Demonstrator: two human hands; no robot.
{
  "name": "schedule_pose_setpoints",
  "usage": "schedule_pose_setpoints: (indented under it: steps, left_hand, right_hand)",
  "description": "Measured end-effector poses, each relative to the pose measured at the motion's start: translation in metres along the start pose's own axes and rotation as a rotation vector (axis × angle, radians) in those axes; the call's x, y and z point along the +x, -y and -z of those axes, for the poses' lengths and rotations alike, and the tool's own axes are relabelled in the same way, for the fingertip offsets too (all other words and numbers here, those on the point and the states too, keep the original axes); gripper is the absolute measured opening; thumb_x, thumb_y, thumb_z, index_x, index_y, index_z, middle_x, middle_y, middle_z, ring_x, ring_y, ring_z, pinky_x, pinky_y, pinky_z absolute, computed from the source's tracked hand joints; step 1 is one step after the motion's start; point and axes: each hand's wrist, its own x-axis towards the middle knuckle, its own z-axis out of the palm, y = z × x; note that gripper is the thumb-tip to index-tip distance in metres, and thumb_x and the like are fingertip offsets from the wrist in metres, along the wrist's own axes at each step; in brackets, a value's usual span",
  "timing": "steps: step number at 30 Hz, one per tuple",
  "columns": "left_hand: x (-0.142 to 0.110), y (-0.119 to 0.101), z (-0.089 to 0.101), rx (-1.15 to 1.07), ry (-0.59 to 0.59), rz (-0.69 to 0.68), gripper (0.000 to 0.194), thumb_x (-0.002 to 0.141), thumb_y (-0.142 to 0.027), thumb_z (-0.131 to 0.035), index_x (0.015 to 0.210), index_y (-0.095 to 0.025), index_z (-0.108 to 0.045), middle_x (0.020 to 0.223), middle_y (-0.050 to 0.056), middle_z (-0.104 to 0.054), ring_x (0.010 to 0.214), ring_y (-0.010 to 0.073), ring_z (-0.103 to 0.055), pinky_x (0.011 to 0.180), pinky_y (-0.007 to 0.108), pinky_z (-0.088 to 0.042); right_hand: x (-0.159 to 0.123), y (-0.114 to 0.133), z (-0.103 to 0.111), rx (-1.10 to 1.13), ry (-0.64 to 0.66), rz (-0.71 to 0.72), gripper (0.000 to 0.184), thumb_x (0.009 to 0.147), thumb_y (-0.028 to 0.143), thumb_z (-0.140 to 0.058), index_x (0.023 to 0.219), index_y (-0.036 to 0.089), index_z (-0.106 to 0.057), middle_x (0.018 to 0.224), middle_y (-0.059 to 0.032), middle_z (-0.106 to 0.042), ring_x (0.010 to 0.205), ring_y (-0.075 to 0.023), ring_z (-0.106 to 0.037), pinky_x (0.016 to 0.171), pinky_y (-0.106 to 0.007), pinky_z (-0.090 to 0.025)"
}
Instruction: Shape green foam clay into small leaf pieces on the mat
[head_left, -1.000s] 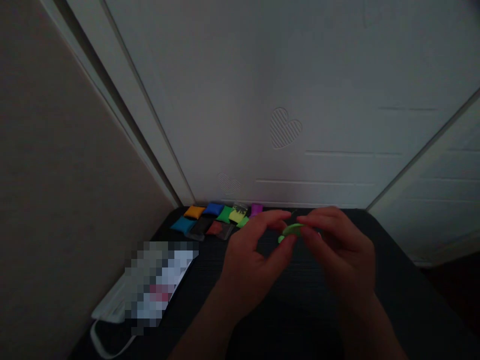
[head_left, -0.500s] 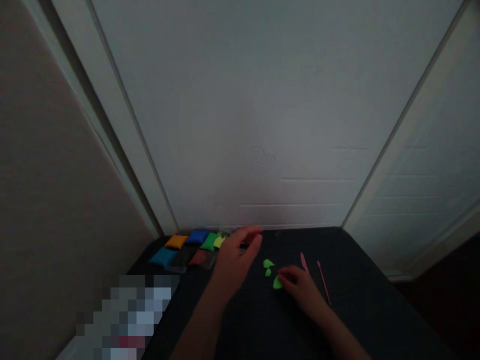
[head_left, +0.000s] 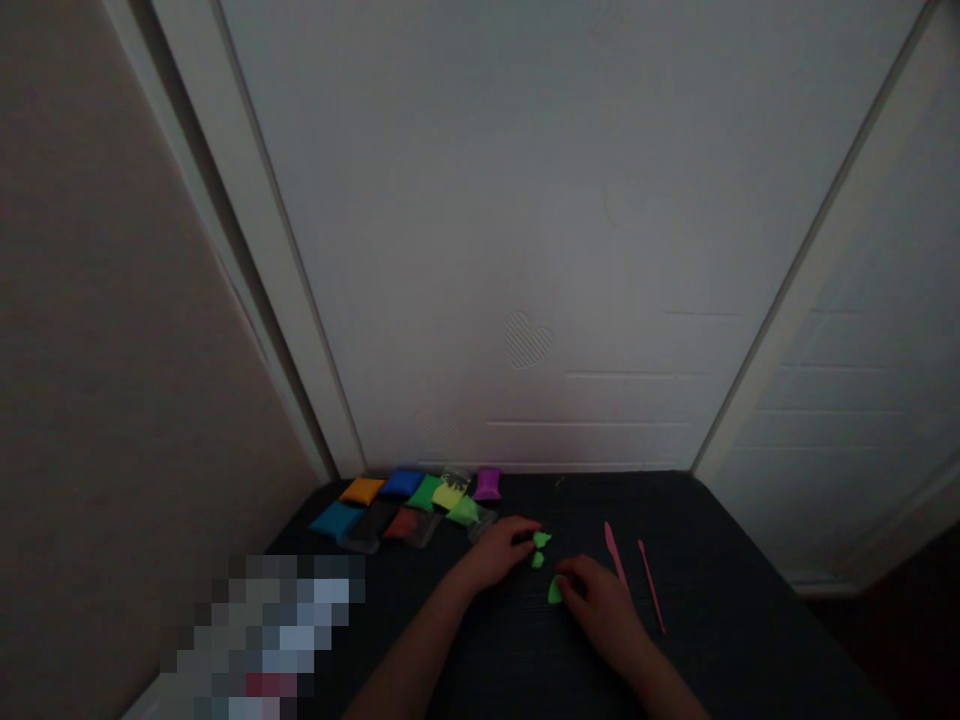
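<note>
My right hand [head_left: 602, 608] pinches a flat, pointed piece of bright green clay [head_left: 554, 590] between thumb and fingers, low over the dark table [head_left: 517, 650]. My left hand [head_left: 501, 553] reaches in from the left, its fingers and thumb apart. Its fingertips are right beside a ragged green clay lump [head_left: 541, 540]; whether they touch it I cannot tell. Just below that lump lies a smaller green clay bit [head_left: 538, 561]. To the right of my right hand lies a pink plastic knife [head_left: 614, 550], partly hidden by the hand.
A thin pink modelling stick [head_left: 652, 587] lies further right. Several clay packets stand in rows at the back left, among them an orange packet [head_left: 363, 491], a blue packet [head_left: 403, 483] and a purple packet [head_left: 488, 484]. A white wall panel [head_left: 480, 250] rises behind the table.
My left hand has come down from in front of the packets to the green lumps, uncovering the purple and light green packets. My right hand still pinches its clay piece. The view has shifted slightly.
</note>
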Motion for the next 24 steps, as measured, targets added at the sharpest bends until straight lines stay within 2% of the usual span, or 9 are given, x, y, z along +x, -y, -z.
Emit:
schedule_pose_setpoints:
  steps: [7, 13, 20, 24]
  left_hand:
    - [0.018, 0.0, -0.011, 0.114, -0.002, 0.025, 0.027, 0.072, -0.034, -0.053, 0.093, -0.019, -0.061, 0.088, 0.003, -0.059, 0.081, 0.0159, -0.053, 0.072, 0.026, -0.039]
    - [0.02, -0.006, -0.01, 0.153, 0.009, 0.063, 0.026, 0.071, -0.036, -0.052, 0.088, -0.018, -0.061, 0.086, 0.003, -0.058, 0.079, 0.0162, -0.052, 0.07, 0.026, -0.039]
    - [0.03, -0.001, -0.01, 0.009, 0.066, 0.168, 0.028, 0.061, -0.029, -0.062, 0.086, -0.017, -0.062, 0.072, -0.001, -0.06, 0.069, 0.0138, -0.053, 0.064, 0.024, -0.039]
    - [0.026, 0.002, -0.01, -0.115, 0.044, 0.204, 0.028, 0.058, -0.017, -0.06, 0.086, -0.014, -0.064, 0.07, 0.0, -0.063, 0.067, 0.0138, -0.055, 0.061, 0.023, -0.041]
  right_hand:
    - [0.003, -0.007, 0.004, 0.092, -0.048, -0.04, 0.022, 0.078, 0.025, -0.042, 0.089, 0.019, -0.06, 0.085, -0.0034, -0.06, 0.079, -0.0154, -0.056, 0.071, -0.024, -0.041]
    - [0.003, -0.01, 0.003, 0.071, -0.068, -0.06, 0.025, 0.079, 0.029, -0.04, 0.089, 0.019, -0.06, 0.085, -0.0034, -0.061, 0.077, -0.0154, -0.057, 0.069, -0.025, -0.041]
    - [0.02, -0.003, -0.006, -0.037, 0.015, -0.084, 0.033, 0.072, 0.041, -0.049, 0.094, 0.02, -0.06, 0.091, -0.0044, -0.06, 0.082, -0.0169, -0.057, 0.069, -0.025, -0.039]
    - [0.026, 0.011, -0.016, -0.134, 0.034, -0.016, 0.024, 0.064, 0.033, -0.06, 0.083, 0.02, -0.064, 0.087, -0.004, -0.061, 0.082, -0.0177, -0.056, 0.067, -0.024, -0.037]
